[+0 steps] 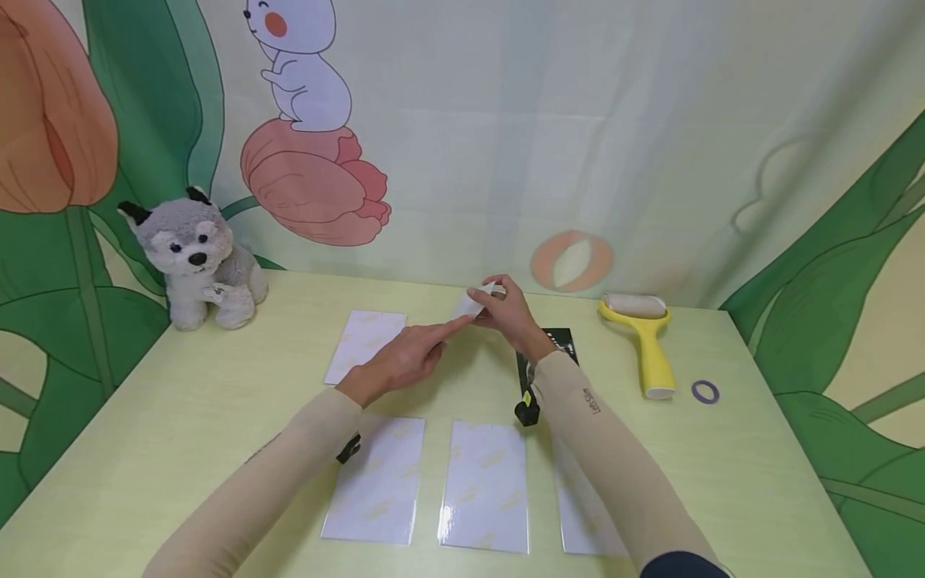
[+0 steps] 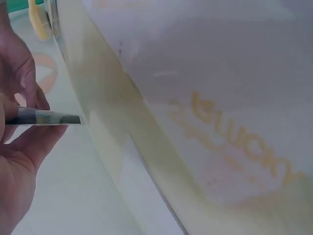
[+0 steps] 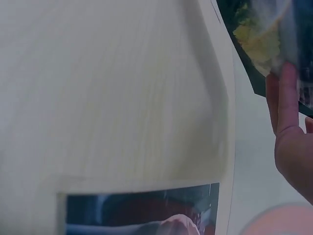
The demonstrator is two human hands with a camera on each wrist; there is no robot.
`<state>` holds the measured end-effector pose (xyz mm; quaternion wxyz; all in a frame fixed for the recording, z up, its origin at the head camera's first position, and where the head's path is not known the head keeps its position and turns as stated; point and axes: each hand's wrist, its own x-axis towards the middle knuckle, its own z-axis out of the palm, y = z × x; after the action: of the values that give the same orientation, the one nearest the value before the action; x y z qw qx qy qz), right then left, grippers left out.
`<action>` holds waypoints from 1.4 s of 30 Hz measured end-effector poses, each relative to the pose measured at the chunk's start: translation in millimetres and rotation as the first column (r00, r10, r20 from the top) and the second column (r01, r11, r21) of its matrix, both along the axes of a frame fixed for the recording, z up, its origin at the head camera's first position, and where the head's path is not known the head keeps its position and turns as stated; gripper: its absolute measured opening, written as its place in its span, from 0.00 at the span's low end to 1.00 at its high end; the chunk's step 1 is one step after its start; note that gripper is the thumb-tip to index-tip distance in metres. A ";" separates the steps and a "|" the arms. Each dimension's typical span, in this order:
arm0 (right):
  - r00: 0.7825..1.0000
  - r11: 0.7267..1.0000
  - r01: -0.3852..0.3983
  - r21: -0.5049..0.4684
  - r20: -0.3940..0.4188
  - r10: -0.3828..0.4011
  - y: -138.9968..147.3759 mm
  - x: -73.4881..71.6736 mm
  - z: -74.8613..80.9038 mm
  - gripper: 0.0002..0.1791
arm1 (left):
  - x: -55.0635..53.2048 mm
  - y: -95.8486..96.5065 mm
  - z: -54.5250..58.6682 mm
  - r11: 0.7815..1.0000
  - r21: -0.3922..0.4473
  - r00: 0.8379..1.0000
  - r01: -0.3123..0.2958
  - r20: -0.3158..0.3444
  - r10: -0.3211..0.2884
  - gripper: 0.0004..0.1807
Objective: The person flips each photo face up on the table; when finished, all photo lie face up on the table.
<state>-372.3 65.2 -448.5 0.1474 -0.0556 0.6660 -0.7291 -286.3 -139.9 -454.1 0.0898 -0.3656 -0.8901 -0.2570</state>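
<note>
My right hand (image 1: 506, 311) pinches a small photo print (image 1: 475, 300) above the back of the table, its pale side showing in the head view. The right wrist view shows the print's dark picture side (image 3: 254, 41), with that hand's fingers (image 3: 288, 100) against it. From the left, my left hand (image 1: 405, 357) reaches over with its index finger straight, the tip at the print's lower edge. The left wrist view has the print (image 2: 46, 117) nearly edge-on between both hands. A dark printed picture (image 1: 560, 341) lies partly under my right wrist.
Several white glossy sheets (image 1: 484, 486) with faint yellow lettering lie on the table, one at the back left (image 1: 364, 341). A yellow-handled roller (image 1: 654, 353) and a purple ring (image 1: 705, 392) lie at right. A grey plush dog (image 1: 198, 265) sits back left, before a patterned curtain (image 1: 462, 144).
</note>
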 end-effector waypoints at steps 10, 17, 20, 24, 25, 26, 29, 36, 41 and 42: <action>0.998 0.996 0.007 0.094 -0.070 0.000 -0.3 4.4 -0.7 0.21 | -1.1 -0.6 2.6 0.977 0.189 0.989 -0.095 0.130 0.071 0.33; 0.992 0.973 0.042 0.229 -0.125 -0.013 -3.3 5.8 -3.1 0.28 | -0.9 -3.1 1.4 0.959 0.257 0.986 -0.120 0.140 0.086 0.32; 0.985 0.950 0.081 0.300 -0.167 -0.031 -5.0 6.9 -4.6 0.32 | -1.2 -2.8 0.4 0.953 0.272 0.985 -0.132 0.143 0.095 0.32; 0.970 0.909 0.136 0.393 -0.241 -0.041 -5.2 11.1 -5.4 0.34 | -1.0 -2.5 -0.2 0.936 0.310 0.980 -0.167 0.160 0.121 0.30; 0.966 0.900 0.146 0.412 -0.255 -0.040 -5.1 11.8 -6.0 0.35 | -1.1 -2.3 -0.4 0.932 0.318 0.978 -0.176 0.167 0.128 0.30; 0.963 0.891 0.153 0.426 -0.265 -0.039 -5.1 12.8 -6.4 0.35 | -1.2 -2.2 -0.6 0.928 0.325 0.976 -0.184 0.174 0.133 0.30; 0.959 0.877 0.172 0.448 -0.281 -0.044 -6.2 14.7 -6.1 0.37 | -1.7 -1.7 -0.9 0.925 0.326 0.971 -0.197 0.192 0.139 0.30; 0.959 0.871 0.187 0.454 -0.279 -0.061 -8.0 15.4 -6.4 0.36 | -0.5 -1.0 -1.9 0.918 0.333 0.966 -0.214 0.208 0.150 0.30; 0.960 0.875 0.189 0.446 -0.270 -0.070 -8.7 15.2 -8.0 0.37 | -0.3 0.1 -4.4 0.907 0.347 0.962 -0.240 0.211 0.174 0.30; 0.960 0.876 0.193 0.442 -0.269 -0.076 -8.9 15.4 -8.2 0.38 | -0.3 0.2 -5.1 0.903 0.351 0.960 -0.246 0.214 0.178 0.30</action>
<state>-356.9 56.2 -456.7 0.0224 -0.0608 0.8361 -0.5447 -286.6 -139.7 -459.2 0.1062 -0.2181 -0.8636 -0.4420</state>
